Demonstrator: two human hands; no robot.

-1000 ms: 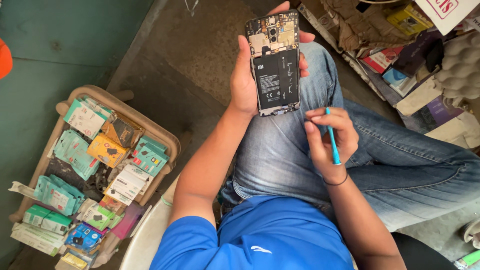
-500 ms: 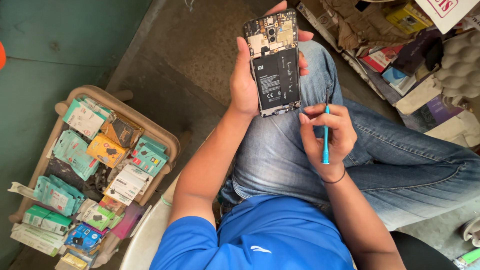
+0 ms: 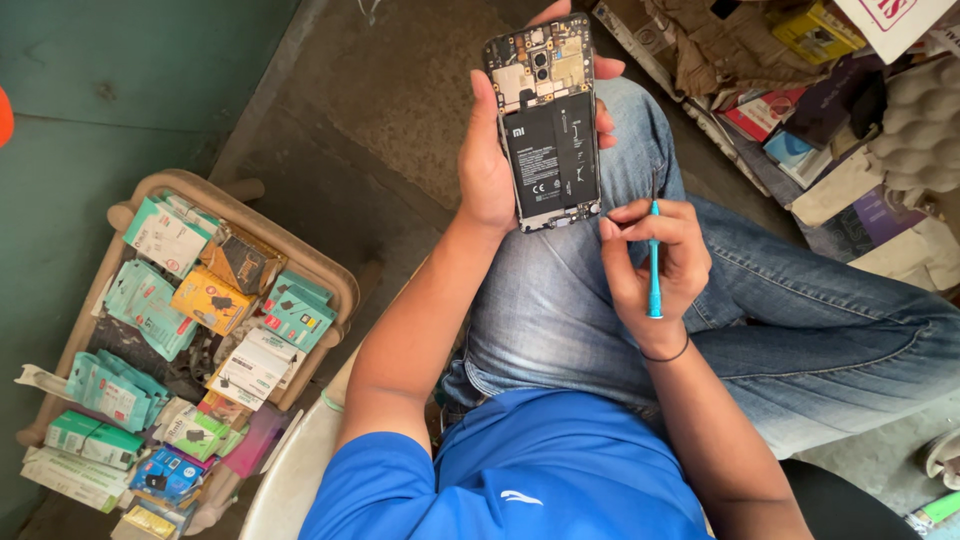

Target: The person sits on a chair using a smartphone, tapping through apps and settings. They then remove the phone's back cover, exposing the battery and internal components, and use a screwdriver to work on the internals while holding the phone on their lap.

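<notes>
Left hand [image 3: 490, 165]: grip wrapped around the edges of an opened phone [image 3: 548, 120], back cover off, black battery and circuit board exposed, held upright above the denim-clad knee; right hand [image 3: 655, 265]: grip pinched on a thin blue screwdriver [image 3: 654, 260], just beside the phone's lower corner; wooden tray [image 3: 330, 280] of small packaged parts on the floor, well apart to the left.

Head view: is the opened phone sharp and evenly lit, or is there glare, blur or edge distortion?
Head view: soft, even daylight with no hard shadows; the opened phone in the left hand is sharp, with only a mild sheen on its black battery; the blue screwdriver in the right hand shows no motion blur; the basket of small packets also looks crisp.
</notes>
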